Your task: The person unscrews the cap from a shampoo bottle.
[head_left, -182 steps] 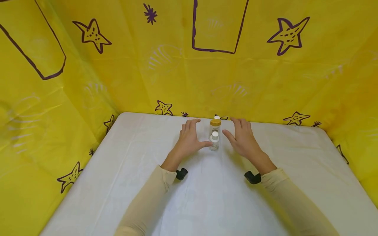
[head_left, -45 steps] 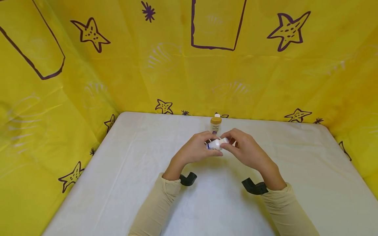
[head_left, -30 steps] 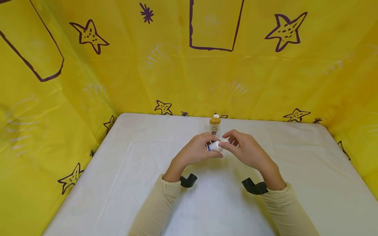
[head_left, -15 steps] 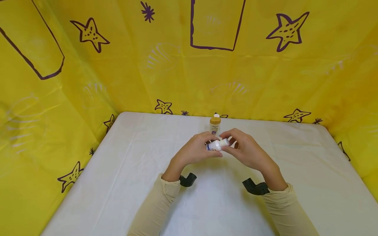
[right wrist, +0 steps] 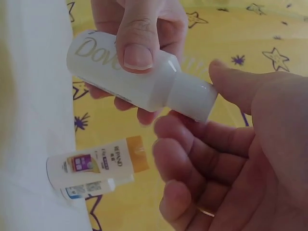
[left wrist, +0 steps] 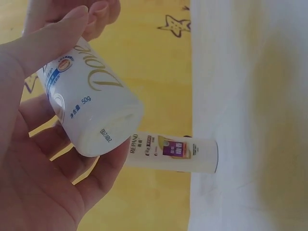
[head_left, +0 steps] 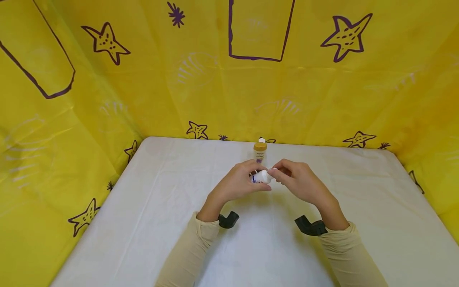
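Observation:
My left hand [head_left: 234, 181] grips a small white Dove bottle [left wrist: 96, 106] round its body, raised above the table and tilted with its cap end toward the right. Thumb and index finger of my right hand [head_left: 301, 181] pinch the bottle's white cap [right wrist: 192, 96]; the cap is on the neck. In the head view these fingers hide most of the cap. Just behind the hands, a cream Repano bottle [head_left: 259, 153] with a gold cap stands upright on the table. Another white-capped bottle [right wrist: 98, 187] stands behind it, mostly hidden in the head view.
The table has a white cover [head_left: 172, 191]. Yellow cloth [head_left: 201, 95] printed with starfish rises along its back and sides. A black wrist mount [head_left: 228, 219] sits at the left wrist, and another black mount [head_left: 310, 226] at the right.
The Dove bottle stood on the table before; the left hand has since lifted and tilted it. The right fingers repeatedly shift round the cap, looser half a second ago and closer round it now.

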`<state>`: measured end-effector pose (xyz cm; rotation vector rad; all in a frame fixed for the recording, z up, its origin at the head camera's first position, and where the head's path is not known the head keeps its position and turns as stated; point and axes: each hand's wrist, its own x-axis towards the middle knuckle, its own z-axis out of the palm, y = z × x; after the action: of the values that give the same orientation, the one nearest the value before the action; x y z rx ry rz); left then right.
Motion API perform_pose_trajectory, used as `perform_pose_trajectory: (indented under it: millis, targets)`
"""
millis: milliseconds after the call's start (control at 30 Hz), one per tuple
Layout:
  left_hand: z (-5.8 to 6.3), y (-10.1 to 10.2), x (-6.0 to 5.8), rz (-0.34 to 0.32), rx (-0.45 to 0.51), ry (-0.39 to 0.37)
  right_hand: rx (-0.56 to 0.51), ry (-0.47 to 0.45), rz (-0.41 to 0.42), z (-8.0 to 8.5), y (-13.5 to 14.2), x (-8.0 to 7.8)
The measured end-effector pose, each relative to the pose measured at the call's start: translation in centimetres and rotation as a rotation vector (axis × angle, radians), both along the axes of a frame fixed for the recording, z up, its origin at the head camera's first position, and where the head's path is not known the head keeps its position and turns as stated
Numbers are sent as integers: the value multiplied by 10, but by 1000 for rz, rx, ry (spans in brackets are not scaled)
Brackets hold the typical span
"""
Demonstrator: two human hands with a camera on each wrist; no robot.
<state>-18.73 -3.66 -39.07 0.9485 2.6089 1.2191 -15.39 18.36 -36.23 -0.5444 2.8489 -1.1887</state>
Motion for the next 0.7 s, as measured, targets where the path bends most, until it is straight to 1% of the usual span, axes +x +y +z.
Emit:
perform_pose_trajectory:
  millis: [200, 267, 367, 500, 600, 700]
  targets:
    - [0, -1, 1, 14, 1, 17, -21, 79, 75, 1, 0, 1]
    - [0, -1, 0, 20, 3, 20, -28, 82, 104, 1, 1, 2]
    - [0, -1, 0, 16, 13, 41, -51, 44, 123, 0, 2, 1]
    - [0, -1, 0, -2, 43, 73, -54, 0, 89, -1, 2, 0]
    - [0, -1, 0, -9, 67, 56, -36, -3, 47, -1, 1, 0]
    - [-1, -1, -1, -12, 81, 37, -43, -4, 23, -1, -1, 1]
